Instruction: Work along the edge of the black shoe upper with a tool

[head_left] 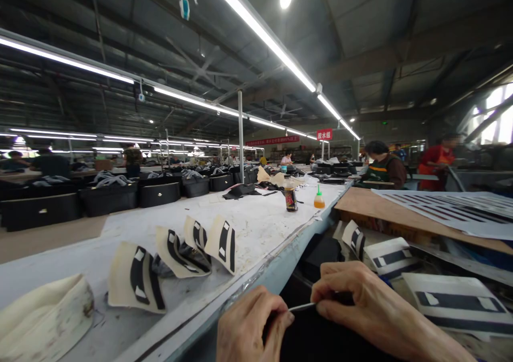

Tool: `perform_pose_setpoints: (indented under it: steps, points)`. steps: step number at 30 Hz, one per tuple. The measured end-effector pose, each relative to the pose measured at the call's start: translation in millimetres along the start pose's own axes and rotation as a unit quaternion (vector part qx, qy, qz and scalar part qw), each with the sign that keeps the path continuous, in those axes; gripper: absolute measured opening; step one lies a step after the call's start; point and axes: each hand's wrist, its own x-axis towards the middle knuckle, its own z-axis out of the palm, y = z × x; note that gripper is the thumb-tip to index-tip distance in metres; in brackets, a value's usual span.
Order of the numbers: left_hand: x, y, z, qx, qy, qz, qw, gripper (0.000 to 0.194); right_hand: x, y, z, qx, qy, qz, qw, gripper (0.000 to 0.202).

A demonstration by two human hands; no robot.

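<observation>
My left hand and my right hand are low at the bottom edge, close together over a dark piece of material. Both pinch a thin white strip that runs between the fingertips along the top of the dark piece. On the white-covered table to the left stand several cream cut pieces with black stripes, upright and curled. A cream curved piece lies at the near left.
A dark bottle and a small orange glue bottle stand farther along the table. Black bins line its far side. A board with striped white sheets lies at right. Other people work in the background.
</observation>
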Motion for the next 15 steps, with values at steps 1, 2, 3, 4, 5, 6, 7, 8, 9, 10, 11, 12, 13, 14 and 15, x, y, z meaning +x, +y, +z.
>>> perform_pose_setpoints:
  steps: [1,2,3,4,5,6,7,8,9,10,11,12,13,14,15]
  points:
    - [0,0,-0.3,-0.001,0.001,0.002,1.0,0.018,0,0,0,-0.005,-0.002,0.005,1.0,0.02]
    - [0,0,-0.6,0.0,0.004,0.008,1.0,0.015,-1,0,-1,-0.011,-0.004,0.009,1.0,0.02]
    - [0,0,-0.9,0.009,0.009,0.025,1.0,0.007,-1,0,-1,-0.016,-0.005,0.013,1.0,0.02]
    - [0,0,-1.2,0.023,0.014,0.044,0.999,0.007,-1,0,-2,-0.02,-0.005,0.015,1.0,0.02]
    - [0,0,-1.3,0.039,0.015,0.06,0.997,0.018,-2,-1,-2,-0.023,-0.007,0.016,1.0,0.02]
    - [-1,1,-1.1,0.054,0.013,0.07,0.996,0.028,-2,-1,-2,-0.025,-0.008,0.015,1.0,0.019]
    - [0,2,-0.7,0.062,0.007,0.074,0.995,0.031,-2,-2,-2,-0.025,-0.01,0.014,1.0,0.019]
    - [0,4,0.2,0.061,0.003,0.07,0.996,0.026,-2,-2,-2,-0.026,-0.011,0.015,0.999,0.019]
    - [0,6,1.4,0.052,0.003,0.059,0.997,0.017,-2,-3,-2,-0.026,-0.013,0.014,0.999,0.019]
    - [1,8,2.9,0.041,0.008,0.047,0.998,0.01,-2,-4,-2,-0.027,-0.014,0.013,0.999,0.02]
    - [2,9,4.7,0.031,0.016,0.04,0.999,0.007,-2,-4,-2,-0.03,-0.015,0.014,0.999,0.02]
    - [2,10,6.5,0.025,0.024,0.035,0.999,0.005,-2,-4,-2,-0.033,-0.015,0.016,0.999,0.02]
    - [3,10,8.3,0.022,0.031,0.036,0.999,0.006,-2,-4,-2,-0.035,-0.017,0.016,0.999,0.02]
    - [3,10,9.8,0.022,0.035,0.042,0.998,0.007,-3,-4,-1,-0.038,-0.018,0.015,0.999,0.019]
    - [3,10,11.1,0.025,0.038,0.051,0.998,0.008,-3,-3,-1,-0.039,-0.02,0.014,0.999,0.019]
